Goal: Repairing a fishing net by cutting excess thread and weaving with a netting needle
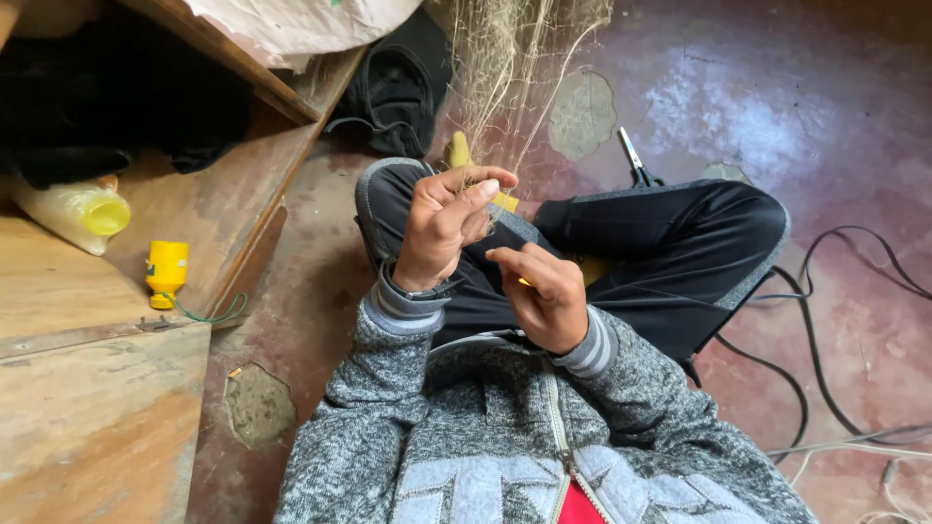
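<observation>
On the floor (854, 107), a person sits cross-legged in dark trousers and a grey jacket. Two hands are in view, both the person's own. One net (505, 58) of fine pale thread hangs down from the top edge to the lap. The left hand (442, 228) is raised, thumb and fingers pressed together on the net's lower strands, which run up from the fingertips. One yellow tool (505, 202) shows just beside those fingers; whether they grip it too cannot be told. The right hand (544, 291) sits lower, near the left and not touching it, fingers curled shut on a small yellow piece (525, 283), mostly hidden, possibly a netting needle. One pair of scissors (636, 160) lies on the floor beyond the knee. Several black cables (825, 378) trail at the right. On the wooden bench (87, 408) at the left lie one yellow spool (167, 272) and one clear bottle (73, 213). One black bag (393, 82) rests behind the knee.
</observation>
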